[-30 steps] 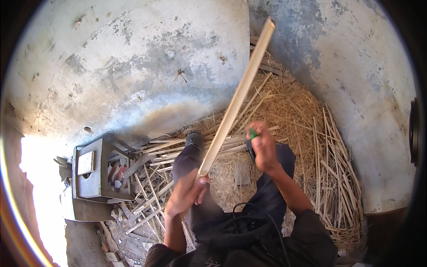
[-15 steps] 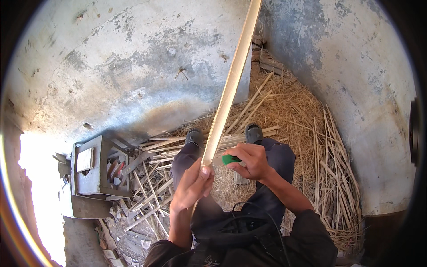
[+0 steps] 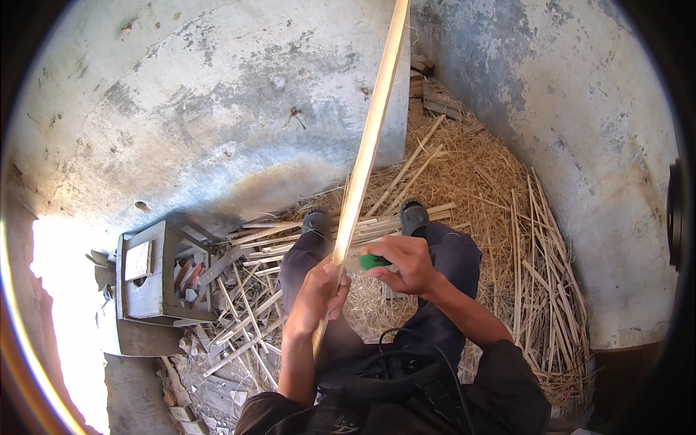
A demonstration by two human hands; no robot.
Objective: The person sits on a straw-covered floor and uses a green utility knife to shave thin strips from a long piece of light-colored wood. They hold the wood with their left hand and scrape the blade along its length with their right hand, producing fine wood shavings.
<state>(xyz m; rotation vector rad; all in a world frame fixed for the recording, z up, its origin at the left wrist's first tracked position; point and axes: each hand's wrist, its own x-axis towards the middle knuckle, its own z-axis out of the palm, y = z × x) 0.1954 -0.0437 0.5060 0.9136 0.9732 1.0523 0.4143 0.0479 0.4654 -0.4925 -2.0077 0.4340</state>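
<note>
The left hand (image 3: 313,299) grips the pale split strip (image 3: 367,145) around its near portion; the strip's long axis runs far and slightly right. The right hand (image 3: 407,264), wrapped around a green-handled tool (image 3: 373,262), sits just right of the strip. Tool-to-strip contact is indeterminate.

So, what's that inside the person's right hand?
A green handle-like piece shows at the edge of the right hand, on the side toward the long pale strip. The hand covers the rest, so its full shape cannot be told.
</note>
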